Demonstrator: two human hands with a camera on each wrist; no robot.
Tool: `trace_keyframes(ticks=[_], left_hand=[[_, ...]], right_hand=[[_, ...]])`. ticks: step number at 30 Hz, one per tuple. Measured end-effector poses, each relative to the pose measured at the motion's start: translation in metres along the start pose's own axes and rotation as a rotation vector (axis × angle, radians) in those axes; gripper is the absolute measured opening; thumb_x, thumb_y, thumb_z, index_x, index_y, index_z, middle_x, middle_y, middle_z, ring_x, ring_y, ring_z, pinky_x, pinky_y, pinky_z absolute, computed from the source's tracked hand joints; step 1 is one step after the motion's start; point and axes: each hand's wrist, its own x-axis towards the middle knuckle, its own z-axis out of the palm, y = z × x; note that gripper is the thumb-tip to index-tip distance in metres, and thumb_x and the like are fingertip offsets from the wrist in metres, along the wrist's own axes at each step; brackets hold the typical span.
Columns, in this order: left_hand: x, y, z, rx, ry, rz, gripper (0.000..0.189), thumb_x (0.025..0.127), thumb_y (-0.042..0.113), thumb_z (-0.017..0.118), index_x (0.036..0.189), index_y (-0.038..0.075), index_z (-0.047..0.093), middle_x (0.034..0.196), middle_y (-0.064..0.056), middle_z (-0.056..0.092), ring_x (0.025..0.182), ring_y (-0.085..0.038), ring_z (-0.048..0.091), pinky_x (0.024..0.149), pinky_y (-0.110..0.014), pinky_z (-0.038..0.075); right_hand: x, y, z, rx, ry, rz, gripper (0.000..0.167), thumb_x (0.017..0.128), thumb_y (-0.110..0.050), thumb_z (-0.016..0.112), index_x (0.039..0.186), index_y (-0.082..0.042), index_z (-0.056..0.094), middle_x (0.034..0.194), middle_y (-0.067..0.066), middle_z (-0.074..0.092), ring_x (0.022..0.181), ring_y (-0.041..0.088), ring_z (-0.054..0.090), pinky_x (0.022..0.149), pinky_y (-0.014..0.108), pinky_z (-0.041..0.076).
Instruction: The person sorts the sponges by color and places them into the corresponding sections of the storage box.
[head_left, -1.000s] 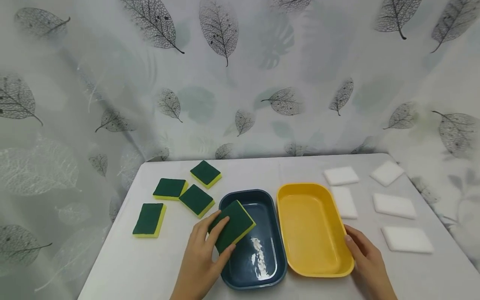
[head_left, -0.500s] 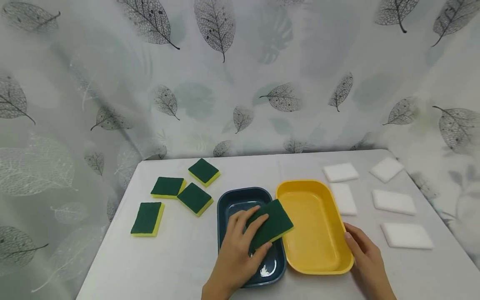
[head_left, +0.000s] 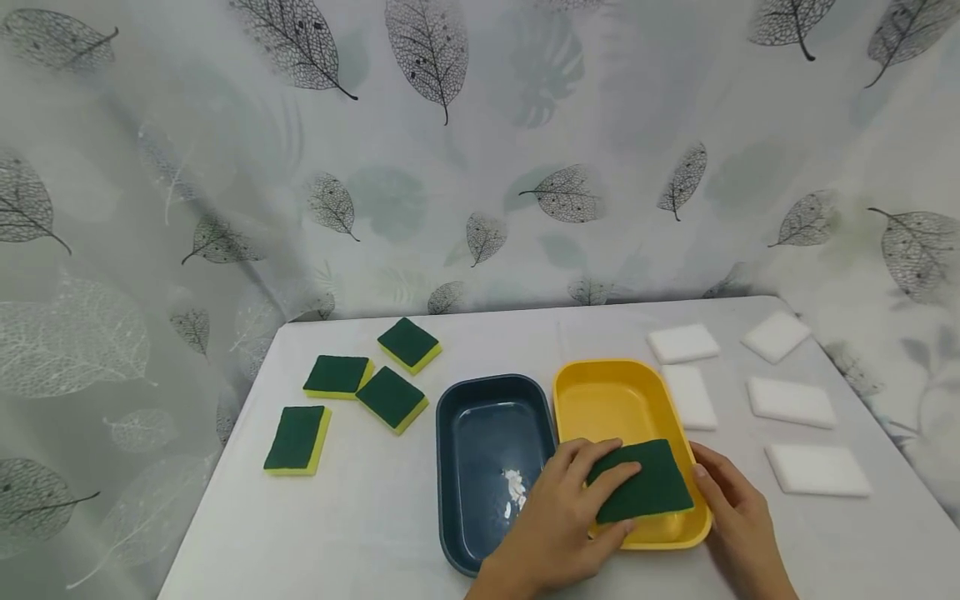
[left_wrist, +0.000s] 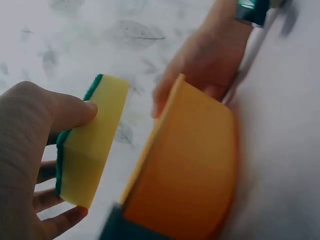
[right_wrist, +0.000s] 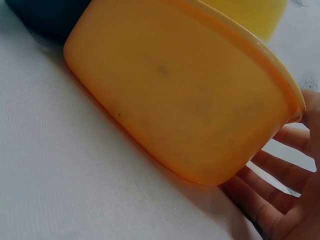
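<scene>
My left hand (head_left: 566,512) holds a green-and-yellow scouring sponge (head_left: 645,479) by its edges, thumb on the near side and fingers across the green face. The sponge is above the yellow tray (head_left: 607,404); in the left wrist view, the sponge (left_wrist: 92,145) hangs apart from the rim, yellow side towards the tray. At the tray's right side, my right hand (head_left: 738,517) holds the wall, with the thumb at the rim and the other fingers (right_wrist: 280,170) spread against the outside. Left of the yellow tray stands a dark blue tray (head_left: 491,450), partly behind my left wrist.
Several sponges of the same kind (head_left: 296,437) lie green side up at the table's left. Several white sponge blocks (head_left: 817,469) lie on the right, one close against the yellow tray. A leaf-print curtain (head_left: 480,150) hangs behind the white table (head_left: 360,533).
My left hand has carried the sponge rightwards, from over the blue tray to over the yellow tray. The right hand stays at the yellow tray's right side.
</scene>
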Motion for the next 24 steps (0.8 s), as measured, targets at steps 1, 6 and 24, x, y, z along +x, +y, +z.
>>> trace_keyframes(ticks=[1,6,24], left_hand=[[0.0,-0.001,0.002,0.024,-0.009,0.013,0.054,0.1,0.044,0.067,0.15,0.028,0.051,0.158,0.001,0.047,0.13,-0.014,0.047,0.111,-0.03,0.047],[-0.004,-0.012,0.008,0.079,-0.063,0.055,0.056,0.101,0.044,0.066,0.151,0.027,0.049,0.159,-0.001,0.046,0.132,-0.015,0.047,0.113,-0.03,0.047],[0.0,-0.039,0.004,0.029,-0.121,0.205,0.053,0.102,0.041,0.062,0.151,0.025,0.05,0.161,-0.003,0.046,0.142,-0.019,0.046,0.122,-0.034,0.04]], right_hand=[[0.0,0.0,0.0,-0.001,0.011,0.0,0.058,0.109,-0.046,0.049,0.156,-0.011,0.046,0.127,-0.037,0.048,0.106,-0.023,0.052,0.084,0.004,0.051],[-0.003,0.0,0.001,0.007,0.078,-0.006,0.055,0.109,-0.041,0.053,0.154,-0.011,0.05,0.124,-0.039,0.051,0.106,-0.024,0.052,0.083,0.002,0.049],[-0.004,-0.002,-0.001,0.055,0.109,0.023,0.054,0.109,-0.04,0.052,0.152,-0.008,0.051,0.12,-0.039,0.053,0.105,-0.02,0.055,0.082,0.006,0.053]])
